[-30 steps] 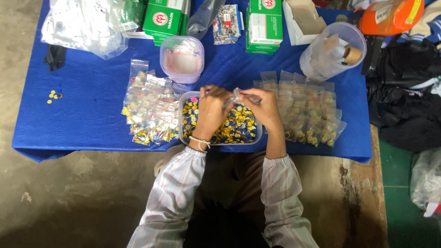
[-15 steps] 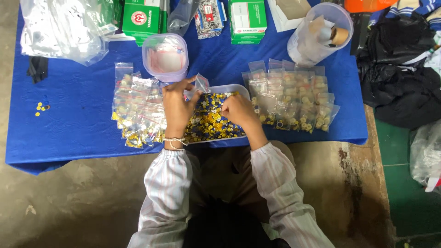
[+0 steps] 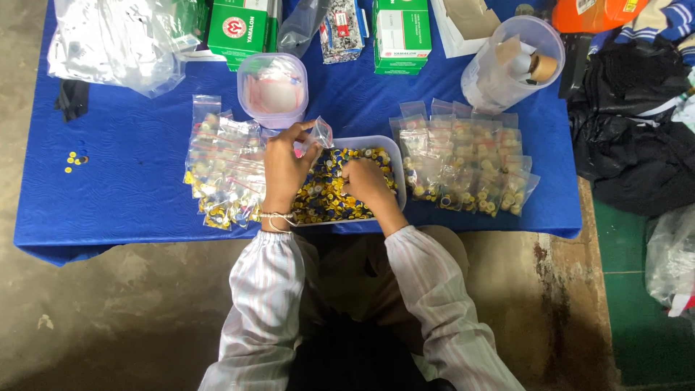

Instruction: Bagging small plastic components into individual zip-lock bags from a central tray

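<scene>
Head view: I see my left hand (image 3: 284, 168) pinching a small clear plastic bag (image 3: 318, 133) by its top edge, just above the tray (image 3: 392, 156) on the blue desk (image 3: 137, 174). It looks featherlight, floppy and slick, so the rim seems the best hold. My right hand (image 3: 365, 182) rests in the yellow and blue caps (image 3: 329, 192), fingers curled; whether they grip any, I cannot tell.

left hand (image 3: 284, 168) pinching small clear bag (image 3: 319, 133), right hand (image 3: 367, 181) in tray (image 3: 394, 156)
</scene>
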